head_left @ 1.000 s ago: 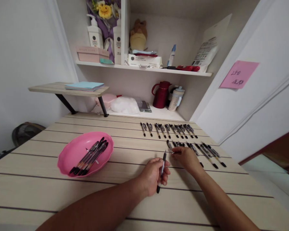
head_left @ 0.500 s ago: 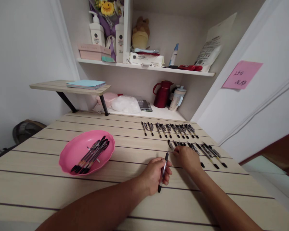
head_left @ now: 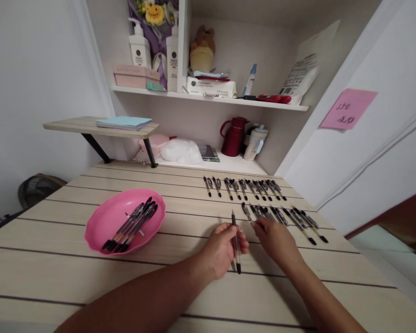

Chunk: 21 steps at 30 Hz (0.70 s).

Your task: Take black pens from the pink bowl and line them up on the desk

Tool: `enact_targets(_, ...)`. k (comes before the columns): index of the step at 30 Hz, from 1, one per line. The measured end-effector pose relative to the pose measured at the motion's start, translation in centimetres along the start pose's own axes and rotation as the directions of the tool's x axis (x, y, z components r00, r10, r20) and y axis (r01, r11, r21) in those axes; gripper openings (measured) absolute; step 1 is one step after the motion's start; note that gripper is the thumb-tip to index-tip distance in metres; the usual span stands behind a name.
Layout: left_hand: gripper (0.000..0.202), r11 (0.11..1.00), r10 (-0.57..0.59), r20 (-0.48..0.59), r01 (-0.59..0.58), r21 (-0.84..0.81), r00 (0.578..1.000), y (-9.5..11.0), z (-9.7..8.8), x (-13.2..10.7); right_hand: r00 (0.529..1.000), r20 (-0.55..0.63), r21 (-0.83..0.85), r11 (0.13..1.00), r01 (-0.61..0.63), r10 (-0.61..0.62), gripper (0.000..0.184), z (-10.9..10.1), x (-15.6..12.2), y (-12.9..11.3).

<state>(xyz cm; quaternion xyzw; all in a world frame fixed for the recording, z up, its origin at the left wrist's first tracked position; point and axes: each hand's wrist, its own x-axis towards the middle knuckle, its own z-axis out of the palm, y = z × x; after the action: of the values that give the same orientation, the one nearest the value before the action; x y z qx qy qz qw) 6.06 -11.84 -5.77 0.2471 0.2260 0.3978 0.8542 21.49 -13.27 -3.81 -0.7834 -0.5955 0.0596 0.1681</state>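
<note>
My left hand (head_left: 225,247) is closed around an uncapped gel pen (head_left: 235,243), held nearly upright with its point up and its black end down. Just beside it, my right hand (head_left: 275,238) hovers over the table with fingers curled together; nothing shows in them. A loose black-and-clear pen cap (head_left: 246,211) lies slightly beyond the right fingertips, apart from them. Behind and to the right of this hand runs a near row of pens and caps (head_left: 298,224), partly hidden by it. A farther row of uncapped pens and caps (head_left: 242,188) lies beyond.
A pink bowl (head_left: 95,226) on the left contains several capped pens (head_left: 133,226). The slatted table (head_left: 152,286) ends at a shelf unit with a red jug (head_left: 233,135) and a light-coloured tumbler (head_left: 254,142). A small raised stand (head_left: 69,124) bears blue paper (head_left: 125,121).
My right hand has drawn back from the pen cap, which stays on the table. In my left hand the pen has turned, its point swinging left and its black end right.
</note>
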Motion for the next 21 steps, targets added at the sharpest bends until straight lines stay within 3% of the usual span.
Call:
enact_targets(4, 0.020, 0.985, 0.127, -0.056, -0.132, -0.111, 0.990, 0.4, 0.0, 0.5, 0.979, 0.186, 0.512, 0.859, -0.024, -0.084, 0.036, 1.4, -3.2, -1.1)
enact_targets(6, 0.020, 0.979, 0.155, -0.077, -0.163, -0.122, 0.985, 0.5, 0.0, 0.6, 0.971, 0.211, 0.609, 0.792, -0.044, -0.108, 0.031, 2.2, -4.3, -1.8)
enact_targets(9, 0.020, 0.979, 0.156, -0.078, -0.165, -0.122, 0.985, 0.4, -0.2, 0.8, 0.975, 0.188, 0.635, 0.772, -0.030, -0.117, 0.024, 2.9, -4.9, -2.5)
enact_targets(12, 0.022, 0.980, 0.153, -0.088, -0.162, -0.114, 0.984, 0.3, -0.4, 1.0, 0.985, 0.132, 0.542, 0.840, 0.022, -0.111, 0.022, 2.6, -4.3, -2.3)
enact_targets(16, 0.027, 0.984, 0.149, -0.160, -0.163, -0.077, 0.976, 0.3, -0.7, 1.1, 0.999, 0.016, 0.202, 0.979, 0.043, -0.048, 0.022, 1.6, -2.3, -1.0)
enact_targets(19, 0.029, 0.990, 0.135, -0.170, -0.139, -0.015, 0.976, 0.4, -0.8, 1.0, 0.999, -0.032, -0.047, 0.999, 0.001, -0.003, 0.023, 1.2, -0.8, 0.0)
enact_targets(21, 0.028, 0.991, 0.132, -0.144, -0.130, 0.025, 0.981, 0.5, -0.8, 0.9, 0.999, -0.043, -0.122, 0.992, -0.016, 0.011, 0.023, 1.2, -0.2, 0.3)
